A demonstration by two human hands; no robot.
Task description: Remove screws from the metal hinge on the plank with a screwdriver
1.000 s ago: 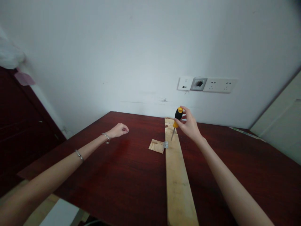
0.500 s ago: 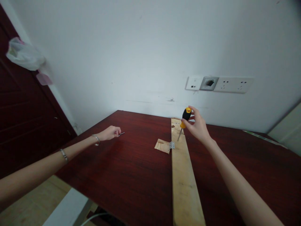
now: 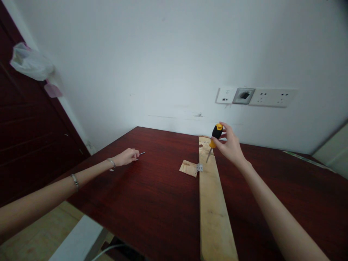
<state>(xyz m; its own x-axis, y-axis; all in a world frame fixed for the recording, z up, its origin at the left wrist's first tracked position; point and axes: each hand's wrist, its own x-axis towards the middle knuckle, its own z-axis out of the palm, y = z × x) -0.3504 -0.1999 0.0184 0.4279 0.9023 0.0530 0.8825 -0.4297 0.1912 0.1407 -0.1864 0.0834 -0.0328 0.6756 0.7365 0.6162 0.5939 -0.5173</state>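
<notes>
My right hand [image 3: 229, 144] grips a yellow-and-black screwdriver [image 3: 216, 133] by its handle, shaft slanting down toward a long pale wooden board [image 3: 214, 210]. Just left of the screwdriver tip, a small metal hinge [image 3: 199, 167] lies at the board's left edge. It joins a small flat wooden piece [image 3: 189, 168] that lies on the table. Further left, my left hand [image 3: 129, 156] is closed low over the tabletop. A small thin metal piece [image 3: 142, 153] sticks out from its fingertips; it is too small to name for sure.
The dark red table [image 3: 157, 203] meets a white wall with several sockets [image 3: 273, 98]. A plastic bag [image 3: 32, 61] hangs by the dark door [image 3: 24, 119] at left. A pale beam [image 3: 78, 239] and a white cable [image 3: 108, 248] show below the table's front edge.
The view has shifted very slightly. My left hand has lowered a little, with the thin metal piece at its fingers. My right hand holds the screwdriver as before.
</notes>
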